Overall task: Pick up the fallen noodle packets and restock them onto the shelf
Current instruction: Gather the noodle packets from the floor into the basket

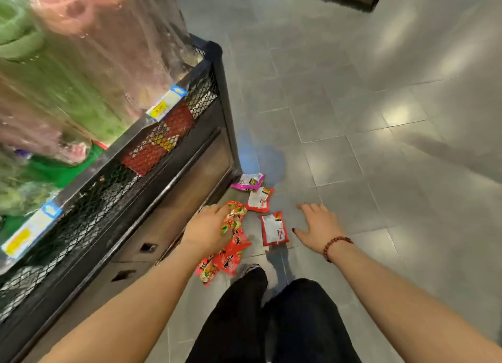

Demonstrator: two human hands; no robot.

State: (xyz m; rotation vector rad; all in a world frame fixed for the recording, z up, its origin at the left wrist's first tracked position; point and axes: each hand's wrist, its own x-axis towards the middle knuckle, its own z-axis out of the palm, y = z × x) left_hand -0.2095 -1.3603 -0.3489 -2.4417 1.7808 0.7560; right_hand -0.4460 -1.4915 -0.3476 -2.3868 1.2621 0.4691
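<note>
Noodle packets (233,244) bunch in my left grip (208,226), fingers curled round them; my right grip (319,225) spreads open beside a white-backed packet (273,229) on the floor (380,178).

Left arm (122,308) bare, enters at 7 o'clock, stretched toward 1 o'clock. Left hand (206,228) back up, fingers curled down, gripping packets (231,254). Right arm (407,294) bare, enters at 4 o'clock, aimed at 10 o'clock. Right hand (319,225) palm down, fingers straight and spread, thumb out toward 9 o'clock, holding nothing, dark nails. Bracelet (335,247) of beads on right wrist. Right hand sits at 3 o'clock of left, apart. Legs (271,322) in black at 6 o'clock.
</note>
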